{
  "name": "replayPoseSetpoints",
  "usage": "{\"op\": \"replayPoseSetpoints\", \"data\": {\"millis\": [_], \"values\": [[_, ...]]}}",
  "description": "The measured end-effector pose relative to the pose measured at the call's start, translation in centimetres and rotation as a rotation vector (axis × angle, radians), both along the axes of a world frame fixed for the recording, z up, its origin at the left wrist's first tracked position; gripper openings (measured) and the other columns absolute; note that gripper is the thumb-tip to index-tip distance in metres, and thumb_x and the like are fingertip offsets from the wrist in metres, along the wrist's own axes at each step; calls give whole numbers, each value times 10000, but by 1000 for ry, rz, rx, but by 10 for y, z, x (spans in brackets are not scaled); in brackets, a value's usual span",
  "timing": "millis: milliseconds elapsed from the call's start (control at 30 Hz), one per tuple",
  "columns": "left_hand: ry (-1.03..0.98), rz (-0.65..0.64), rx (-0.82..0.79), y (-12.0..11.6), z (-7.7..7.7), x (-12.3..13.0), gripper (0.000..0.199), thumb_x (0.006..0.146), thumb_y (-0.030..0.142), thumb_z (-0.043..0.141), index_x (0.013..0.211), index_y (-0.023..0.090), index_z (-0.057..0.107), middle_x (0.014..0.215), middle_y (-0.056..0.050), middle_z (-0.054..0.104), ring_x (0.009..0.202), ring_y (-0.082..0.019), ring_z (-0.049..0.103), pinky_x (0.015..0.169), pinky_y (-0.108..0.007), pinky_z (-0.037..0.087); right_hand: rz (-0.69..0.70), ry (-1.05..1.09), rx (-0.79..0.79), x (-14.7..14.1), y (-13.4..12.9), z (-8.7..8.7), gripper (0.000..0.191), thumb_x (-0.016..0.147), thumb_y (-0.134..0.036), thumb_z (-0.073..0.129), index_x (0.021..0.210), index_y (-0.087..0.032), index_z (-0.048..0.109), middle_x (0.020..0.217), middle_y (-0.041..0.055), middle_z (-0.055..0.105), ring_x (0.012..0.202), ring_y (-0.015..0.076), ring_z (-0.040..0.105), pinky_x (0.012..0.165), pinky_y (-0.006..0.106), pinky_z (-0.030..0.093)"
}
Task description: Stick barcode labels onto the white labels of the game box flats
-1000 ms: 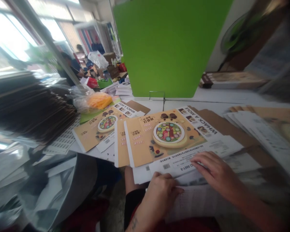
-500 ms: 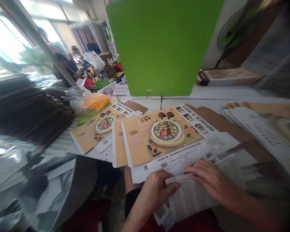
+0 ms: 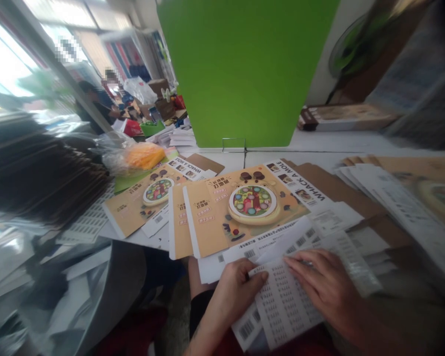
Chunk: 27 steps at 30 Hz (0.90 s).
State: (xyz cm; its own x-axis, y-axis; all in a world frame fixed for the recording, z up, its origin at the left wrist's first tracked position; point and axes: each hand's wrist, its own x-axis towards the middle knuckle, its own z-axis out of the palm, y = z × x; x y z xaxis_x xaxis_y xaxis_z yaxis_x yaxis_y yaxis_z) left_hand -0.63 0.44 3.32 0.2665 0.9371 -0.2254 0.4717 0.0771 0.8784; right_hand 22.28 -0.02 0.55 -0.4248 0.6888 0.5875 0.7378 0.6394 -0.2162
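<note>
My left hand [image 3: 241, 284] pinches the upper left edge of a white sheet of small printed labels [image 3: 287, 306], thumb on top. At the sheet's upper right edge, my right hand [image 3: 324, 279] has its fingers close together, touching the paper; whether they grip it is hard to tell. A white sheet with barcodes [image 3: 246, 327] shows below the label sheet at its left. Just beyond my hands lies a flat printed carton [image 3: 215, 232] with a bowl picture and "WHACK A MOLE" lettering, overlapping others like it.
A green board [image 3: 248, 74] stands upright at the back. Dark stacked sheets [image 3: 40, 173] rise at the left, above a grey bin [image 3: 113, 296] of paper scraps. More cartons [image 3: 430, 198] lie at the right. People sit in the far left background.
The label sheet has turned more towards me, showing more of its face. My right hand has shifted slightly, its fingers now lying along the sheet's upper edge. The view has moved a little.
</note>
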Motion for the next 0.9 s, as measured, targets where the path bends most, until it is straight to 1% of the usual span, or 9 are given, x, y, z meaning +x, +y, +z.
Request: {"op": "replayPoseSetpoints", "data": {"millis": [133,267,333,533,667,733,800,867,900], "values": [[-12,-3,-2,0,-1,0,256,874,331,577,669,180,554,698,26,560,666,-132,515,608,-225,370,-34,35,2,-7,-6,-3,301,890,-102,600,1171,-208,604,1012,73,627,981,226,552,888,409,430],[17,-15,31,0,-1,1,239,867,296,585,660,179,564,695,23,566,676,-137,524,626,-232,376,-49,107,-42,-13,-7,-4,131,908,-142,590,1024,-204,599,985,69,607,967,216,541,877,400,426],[35,-16,49,0,0,2,241,862,281,591,646,179,558,695,23,564,676,-137,529,630,-234,376,-41,141,-80,-15,-8,-4,88,919,-135,554,976,-200,568,980,72,596,966,216,536,869,399,425],[98,-30,81,1,-2,5,263,851,250,602,612,181,516,676,24,550,670,-138,542,603,-231,359,0,195,-164,-17,-15,-5,101,929,-128,489,979,-209,519,1023,81,570,1024,212,540,895,370,439],[138,-27,106,1,-2,6,272,852,201,605,599,177,508,680,14,548,673,-143,539,601,-236,355,-58,239,-206,-8,-17,-2,100,944,-164,448,980,-233,511,1057,63,597,1042,195,582,884,319,471],[147,-85,143,-1,-1,7,248,874,192,606,633,173,550,727,5,576,697,-142,560,611,-226,375,-84,249,-256,1,-14,4,75,951,-207,452,958,-244,517,1084,48,604,1034,188,595,864,299,483],[179,-217,238,-5,-1,10,205,904,198,601,700,177,610,779,0,614,732,-142,586,669,-221,413,-107,256,-308,10,-6,12,63,954,-258,465,940,-248,526,1118,44,595,1064,193,584,887,303,478],[252,-386,382,-11,-3,15,182,922,219,601,747,187,636,795,5,636,751,-142,598,857,-273,434,-130,266,-350,17,5,18,84,951,-308,483,925,-248,536,1142,50,581,1113,210,557,928,327,465],[296,-465,453,-13,-6,18,186,927,235,602,750,189,635,787,11,639,745,-140,600,974,-331,396,-134,264,-377,19,12,20,103,947,-331,493,916,-247,544,1142,54,579,1122,217,550,932,335,466]]}}
